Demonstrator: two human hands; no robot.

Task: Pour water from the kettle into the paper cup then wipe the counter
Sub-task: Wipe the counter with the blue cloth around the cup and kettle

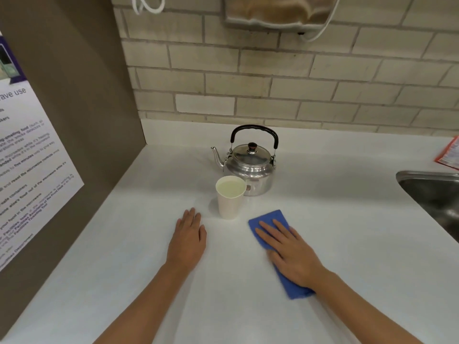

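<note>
A steel kettle [249, 165] with a black handle stands upright at the back of the white counter [347, 244], spout to the left. Just in front of it a white paper cup [229, 198] stands upright, filled with water. My left hand [188, 235] lies flat on the counter, left of the cup, holding nothing. My right hand [290, 252] presses flat on a blue cloth [269, 218] that lies on the counter to the right of the cup; the hand covers the cloth's middle.
A brown panel [74, 120] with a printed notice walls off the left side. A steel sink [437, 194] is set into the counter at the right, with a red packet [449, 155] behind it. Brick wall runs along the back.
</note>
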